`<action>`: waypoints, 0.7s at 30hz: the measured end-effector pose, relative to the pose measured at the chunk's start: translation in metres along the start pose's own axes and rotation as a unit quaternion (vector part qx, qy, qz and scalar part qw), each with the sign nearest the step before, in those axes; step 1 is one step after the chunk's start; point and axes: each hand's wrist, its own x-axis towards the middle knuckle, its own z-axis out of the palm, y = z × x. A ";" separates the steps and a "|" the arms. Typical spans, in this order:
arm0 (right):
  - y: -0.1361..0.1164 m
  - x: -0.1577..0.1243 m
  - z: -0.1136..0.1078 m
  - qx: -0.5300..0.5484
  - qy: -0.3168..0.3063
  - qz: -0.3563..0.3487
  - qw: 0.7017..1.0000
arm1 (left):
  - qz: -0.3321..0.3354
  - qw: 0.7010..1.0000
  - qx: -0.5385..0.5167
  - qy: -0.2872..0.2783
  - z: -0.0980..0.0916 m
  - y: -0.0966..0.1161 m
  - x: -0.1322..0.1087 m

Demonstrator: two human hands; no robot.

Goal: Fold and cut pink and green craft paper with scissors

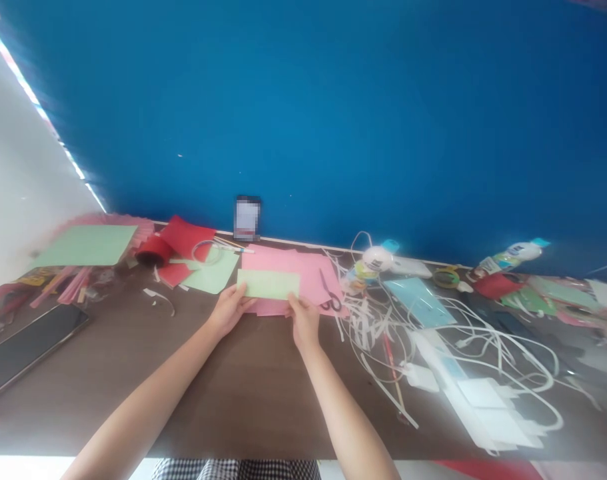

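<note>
Between both hands is a pale green strip of paper (269, 285), held flat by its two ends. My left hand (230, 309) pinches its left end with the thumb on top. At the lower right corner, my right hand (304, 319) grips the strip between thumb and fingers. Pink paper sheets (313, 277) lie behind and beneath the strip. On the pink paper, to the right of my right hand, rests a pair of dark scissors (330, 293). A light green sheet (216, 272) lies to the left, near my left hand.
Red paper (186, 237) and a red roll (154, 251) lie at the back left. A phone (247, 218) leans against the blue wall. On the right are a glue bottle (378, 259), white paper scraps, a power strip (453, 387) and tangled cables. A dark tablet-like device (30, 347) lies left.
</note>
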 end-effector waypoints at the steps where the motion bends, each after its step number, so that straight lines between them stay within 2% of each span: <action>1: -0.001 0.001 0.000 0.008 -0.005 0.006 1.000 | -0.001 1.000 0.006 0.000 -0.001 0.000 0.001; 5: -0.003 0.004 -0.003 0.035 -0.015 0.027 0.999 | -0.001 0.999 0.030 -0.013 -0.006 0.002 0.004; 10: -0.004 0.006 -0.005 -0.023 0.017 -0.004 1.000 | -0.010 0.999 0.010 -0.035 -0.005 0.007 0.002; 14: -0.002 0.006 -0.005 -0.022 0.035 -0.011 0.999 | -0.027 0.999 -0.008 -0.030 -0.002 0.008 -0.001; 21: -0.005 0.010 -0.008 0.052 -0.019 -0.015 0.998 | -0.009 0.999 0.028 -0.022 -0.008 0.008 0.004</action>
